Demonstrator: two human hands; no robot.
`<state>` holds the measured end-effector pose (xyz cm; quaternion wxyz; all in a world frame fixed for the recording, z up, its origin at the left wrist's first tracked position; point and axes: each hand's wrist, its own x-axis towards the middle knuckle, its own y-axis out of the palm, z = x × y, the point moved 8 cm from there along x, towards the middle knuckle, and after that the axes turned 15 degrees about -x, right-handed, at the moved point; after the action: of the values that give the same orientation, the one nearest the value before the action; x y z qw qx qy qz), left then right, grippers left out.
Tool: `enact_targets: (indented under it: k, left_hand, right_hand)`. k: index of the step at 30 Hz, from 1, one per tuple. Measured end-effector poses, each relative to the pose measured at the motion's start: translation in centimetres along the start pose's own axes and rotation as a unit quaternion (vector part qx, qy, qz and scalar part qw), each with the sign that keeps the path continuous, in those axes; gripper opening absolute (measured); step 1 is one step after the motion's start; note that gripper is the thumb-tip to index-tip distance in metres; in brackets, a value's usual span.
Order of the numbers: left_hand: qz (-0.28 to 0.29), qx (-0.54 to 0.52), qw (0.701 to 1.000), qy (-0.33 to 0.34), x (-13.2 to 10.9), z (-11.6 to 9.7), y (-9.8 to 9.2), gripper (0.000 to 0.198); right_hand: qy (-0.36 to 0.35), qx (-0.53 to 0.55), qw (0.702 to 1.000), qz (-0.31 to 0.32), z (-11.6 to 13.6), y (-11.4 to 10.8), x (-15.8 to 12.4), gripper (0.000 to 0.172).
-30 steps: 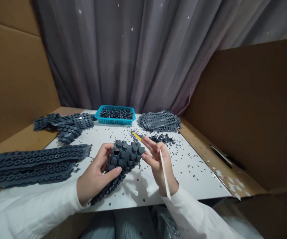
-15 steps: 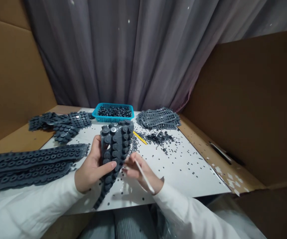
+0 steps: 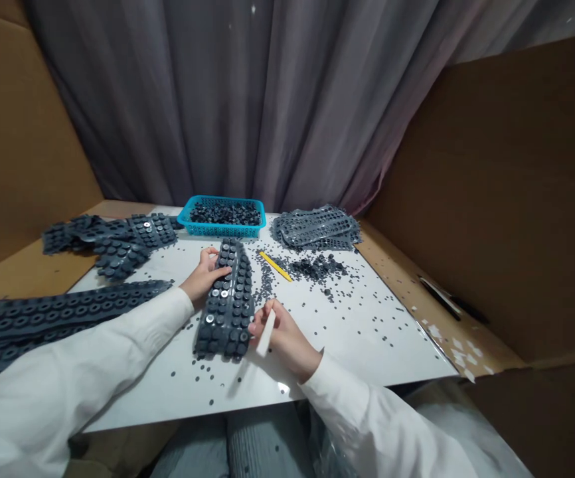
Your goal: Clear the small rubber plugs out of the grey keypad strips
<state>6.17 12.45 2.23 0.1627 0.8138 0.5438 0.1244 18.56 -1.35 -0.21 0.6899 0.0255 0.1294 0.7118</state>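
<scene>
A dark grey rubber strip (image 3: pixel 228 305) with rows of round studs leans over the white board in front of me. My left hand (image 3: pixel 204 273) is closed on its upper left edge, with the thumb lying over the studs. My right hand (image 3: pixel 284 337) is closed round a flat white stick (image 3: pixel 266 334) that points down toward me. Its fingertips meet the lower right edge of the strip; whether they also pinch it I cannot tell. A few studs show pale, shiny centres.
A blue basket (image 3: pixel 182 222) of small dark pieces stands at the back. Perforated grey sheets (image 3: pixel 317 227) are stacked right of it, near a yellow stick (image 3: pixel 275 265) and a dark heap (image 3: pixel 318 267). More studded strips (image 3: pixel 123 255) and ringed strips (image 3: pixel 68 312) lie left. Cardboard walls flank the board (image 3: pixel 367 358).
The strip has moved away from me and flattened out, showing more of its studded face. My left hand went forward with it. In my right hand the white stick has turned.
</scene>
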Motion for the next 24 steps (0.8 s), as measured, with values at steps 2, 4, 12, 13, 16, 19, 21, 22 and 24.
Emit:
enact_targets:
  k: [2,4,12,13,16,19,21,22,24]
  left_hand:
    - [-0.009,0.011,1.0,0.01,1.1,0.8,-0.8,0.064]
    - [-0.007,0.03,0.999,0.025,1.8,0.9,-1.3,0.07]
    - [0.045,0.241,0.966,0.083,3.2,0.0,-2.0,0.057]
    - [0.049,0.275,0.956,0.086,3.2,-0.1,-2.1,0.057]
    - [0.046,0.37,0.923,0.091,3.1,-0.4,-2.6,0.061]
    - [0.023,0.45,0.889,0.087,3.1,-0.7,-3.0,0.061]
    - [0.01,0.489,0.869,0.08,2.9,-1.2,-3.0,0.062]
    - [0.005,0.504,0.86,0.077,2.6,-1.4,-2.8,0.061]
    - [0.004,0.528,0.846,0.072,1.0,-2.0,-1.8,0.057]
  right_hand:
    - [-0.026,-0.035,0.999,-0.015,-0.2,-0.4,0.5,0.05]
    - [-0.042,-0.054,0.998,-0.017,-0.3,-0.5,0.9,0.05]
    - [-0.097,-0.198,0.975,-0.006,1.1,0.1,1.1,0.024]
    - [-0.108,-0.218,0.97,-0.001,1.7,0.0,0.9,0.021]
    - [-0.171,-0.315,0.933,0.019,4.0,-0.3,0.2,0.032]
    - [-0.225,-0.369,0.902,0.015,6.0,-1.0,0.1,0.035]
    - [-0.238,-0.386,0.891,0.025,6.4,-1.2,0.5,0.03]
    - [-0.241,-0.393,0.887,0.032,6.4,-1.2,0.8,0.028]
    - [-0.243,-0.405,0.88,0.041,6.0,-1.2,1.3,0.024]
